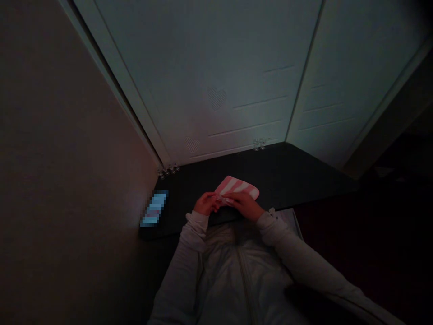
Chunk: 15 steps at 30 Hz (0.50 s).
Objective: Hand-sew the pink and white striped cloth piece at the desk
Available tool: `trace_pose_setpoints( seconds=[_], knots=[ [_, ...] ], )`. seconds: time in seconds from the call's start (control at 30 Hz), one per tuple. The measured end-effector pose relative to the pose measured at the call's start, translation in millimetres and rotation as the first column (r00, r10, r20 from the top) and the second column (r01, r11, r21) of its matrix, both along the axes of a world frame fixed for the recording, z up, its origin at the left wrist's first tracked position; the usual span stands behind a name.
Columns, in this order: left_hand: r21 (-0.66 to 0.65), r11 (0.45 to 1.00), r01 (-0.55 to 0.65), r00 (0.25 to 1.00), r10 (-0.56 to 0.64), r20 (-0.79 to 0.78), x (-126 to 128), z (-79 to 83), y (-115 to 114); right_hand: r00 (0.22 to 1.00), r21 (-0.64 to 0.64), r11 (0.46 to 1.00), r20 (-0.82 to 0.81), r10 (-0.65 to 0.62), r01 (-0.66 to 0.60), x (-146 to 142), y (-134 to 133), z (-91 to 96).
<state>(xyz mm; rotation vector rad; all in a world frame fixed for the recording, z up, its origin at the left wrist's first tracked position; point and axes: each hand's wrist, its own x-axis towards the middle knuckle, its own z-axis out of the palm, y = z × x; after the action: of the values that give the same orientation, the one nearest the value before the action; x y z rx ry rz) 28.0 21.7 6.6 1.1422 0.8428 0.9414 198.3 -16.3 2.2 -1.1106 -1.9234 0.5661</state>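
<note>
**Striped cloth held in both hands at the edge of a dark surface**

A pink-and-white striped cloth (pixel 237 186) is gripped by both hands at its near edge. The left hand (pixel 206 204) is closed on the cloth's left corner, its fingers curled inward; the right hand (pixel 244 205) is laid over the near side with the fingers bent down onto the fabric, so that the cloth is pinched between the two. The hands are set close together, almost touching, with both wrists bent toward each other. The forearms, covered by pale sleeves (pixel 297 257), are drawn in from below at an angle, elbows spread outward.

The scene is very dim. The fingertips are hard to separate from the fabric, and whether the cloth is folded cannot be told. A small object (pixel 154 208) lying at the left end of the surface is pixelated, and its kind cannot be made out.

The cloth is rested on a dark surface (pixel 287 176), near its front edge. The surface is bounded at the back by pale panelled doors (pixel 219 67) and at the left by a plain wall (pixel 67 158). Bare dark surface is seen to the right of the cloth and behind it.
</note>
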Motion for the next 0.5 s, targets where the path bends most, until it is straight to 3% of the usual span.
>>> trace_pose_setpoints(
  seconds=[0.37, 0.5],
  knots=[
    [0.052, 0.995, 0.087, 0.990, -0.093, 0.110, -4.0, -3.4, -3.2, 0.998, -0.030, 0.998, 0.028, -0.049, 0.049, -0.8, -2.1, 5.2],
    [0.016, 0.996, 0.089, 0.988, -0.091, 0.128, -3.5, -0.2, -4.4, 0.997, -0.026, 0.998, 0.044, -0.063, 0.064, -0.6, -2.5, 5.3]
  ],
)
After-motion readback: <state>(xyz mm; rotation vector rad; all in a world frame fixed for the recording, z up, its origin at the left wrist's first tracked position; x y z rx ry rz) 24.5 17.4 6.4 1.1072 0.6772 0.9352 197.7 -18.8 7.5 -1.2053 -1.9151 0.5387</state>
